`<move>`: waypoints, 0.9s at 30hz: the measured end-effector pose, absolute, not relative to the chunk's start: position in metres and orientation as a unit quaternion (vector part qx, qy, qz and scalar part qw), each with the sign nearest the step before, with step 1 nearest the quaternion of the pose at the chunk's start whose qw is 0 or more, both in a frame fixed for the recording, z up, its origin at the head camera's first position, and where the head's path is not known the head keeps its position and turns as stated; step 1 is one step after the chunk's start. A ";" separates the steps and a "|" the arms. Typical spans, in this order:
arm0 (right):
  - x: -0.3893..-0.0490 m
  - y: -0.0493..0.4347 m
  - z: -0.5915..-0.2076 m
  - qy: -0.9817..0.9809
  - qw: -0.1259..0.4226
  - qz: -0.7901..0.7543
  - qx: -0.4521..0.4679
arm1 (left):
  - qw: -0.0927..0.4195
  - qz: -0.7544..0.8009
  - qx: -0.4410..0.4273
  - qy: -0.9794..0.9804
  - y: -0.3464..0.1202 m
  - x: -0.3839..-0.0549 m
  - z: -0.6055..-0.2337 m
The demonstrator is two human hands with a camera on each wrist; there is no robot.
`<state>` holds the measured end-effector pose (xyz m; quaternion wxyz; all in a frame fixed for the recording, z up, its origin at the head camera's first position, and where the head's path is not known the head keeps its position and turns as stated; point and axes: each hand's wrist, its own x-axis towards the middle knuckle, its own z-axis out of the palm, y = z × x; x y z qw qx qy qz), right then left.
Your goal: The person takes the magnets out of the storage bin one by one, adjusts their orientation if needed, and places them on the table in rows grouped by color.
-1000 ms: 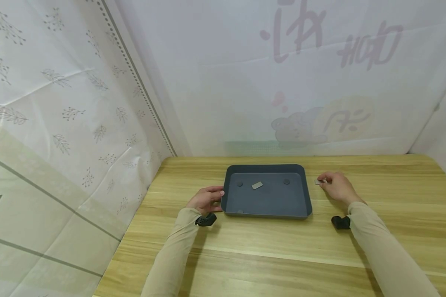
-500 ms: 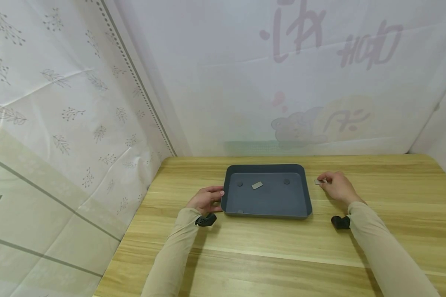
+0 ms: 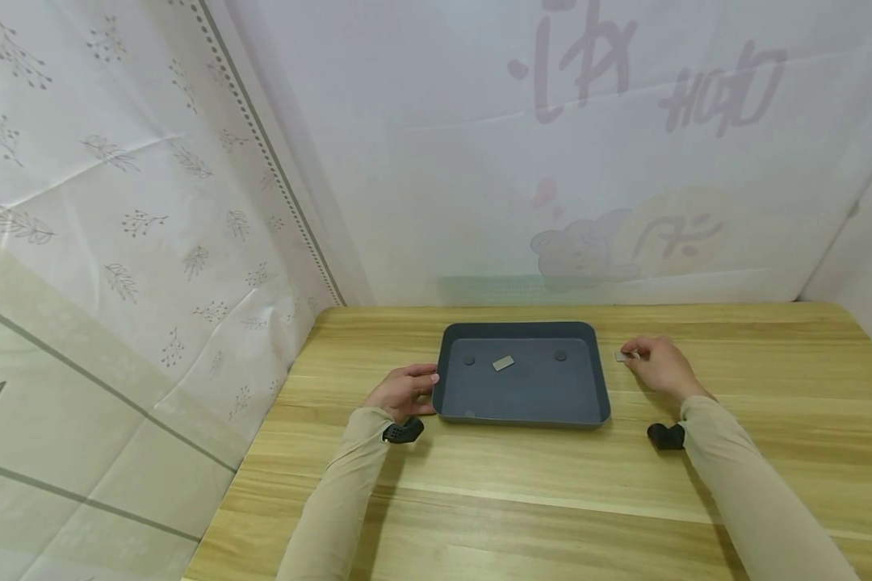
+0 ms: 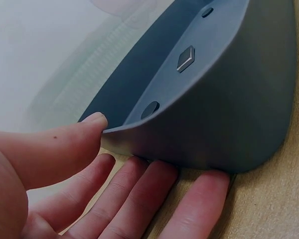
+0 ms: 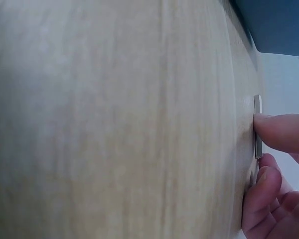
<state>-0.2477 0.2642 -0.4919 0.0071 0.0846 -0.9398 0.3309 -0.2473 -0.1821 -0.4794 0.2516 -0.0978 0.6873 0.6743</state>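
Note:
A dark grey rectangular tray (image 3: 521, 420) lies on the wooden table. My left hand (image 3: 403, 390) is at its left side: in the left wrist view the thumb (image 4: 65, 149) touches the rim while the fairly straight fingers touch the wall's lower edge. Inside the tray are a small silver rectangular block (image 3: 503, 363) and two dark round discs, one left (image 3: 468, 360) and one right (image 3: 560, 355). Right of the tray, my right hand (image 3: 661, 367) pinches a second flat silver rectangular block (image 5: 258, 104) at the table surface, thumb on its face and a finger at its end.
The wooden table (image 3: 523, 500) reaches back to a pale printed curtain (image 3: 436, 202). A patterned curtain (image 3: 153, 242) hangs along the left side. Black wrist cameras sit on both wrists, the left (image 3: 403, 430) close to the tray's front left corner.

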 end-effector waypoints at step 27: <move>-0.248 0.256 -0.470 -0.894 -0.055 0.445 0.015 | 0.249 0.677 -0.102 0.685 -0.181 -0.247 -0.480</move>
